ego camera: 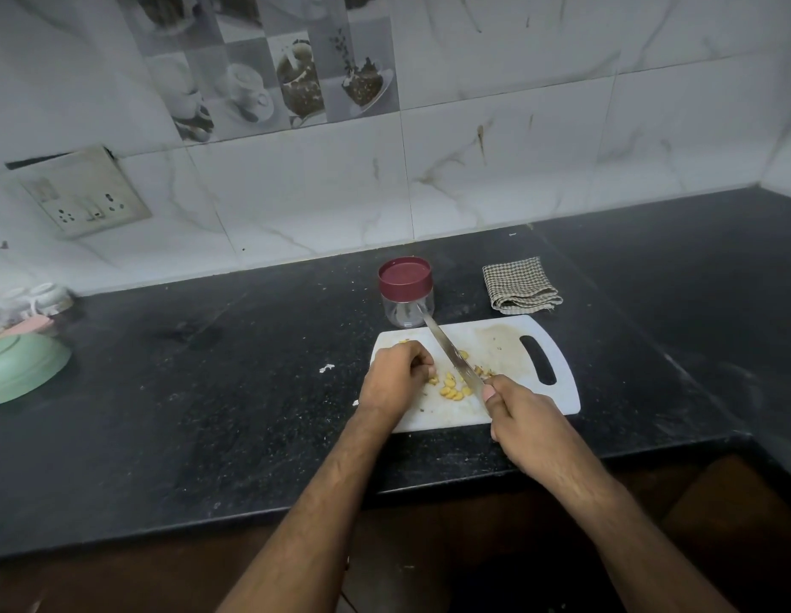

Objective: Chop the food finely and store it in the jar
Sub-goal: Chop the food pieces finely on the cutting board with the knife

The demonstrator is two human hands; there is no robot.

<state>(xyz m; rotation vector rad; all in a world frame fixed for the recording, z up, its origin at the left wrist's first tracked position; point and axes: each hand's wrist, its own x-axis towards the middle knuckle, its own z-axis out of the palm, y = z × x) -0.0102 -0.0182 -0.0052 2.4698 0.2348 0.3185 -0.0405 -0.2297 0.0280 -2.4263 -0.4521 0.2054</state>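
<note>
So the person has a white cutting board (508, 347) sitting on a black counter (208, 391), near the front edge. In the middle of the board there's a little pile of yellow food pieces (453, 387), some chopped small already.

The right hand (524, 420) is wrapped around the handle of a knife (451, 353), thumb pressed up by the base of the blade. The blade runs diagonally away from them across the pile, with its tip pointing toward the jar. The left hand (395, 378) is on the left part of the board with its fingers curled under, fingertips right at the edge of the pile, pinching or pinning a piece there; can't really tell which.

The jar (406, 292) is clear with a dark red lid on, standing just behind the board's far edge. It looks empty. A folded checked cloth (519, 285) lies to the right of it. Way off at the left edge there's a green bowl (20, 369).
</note>
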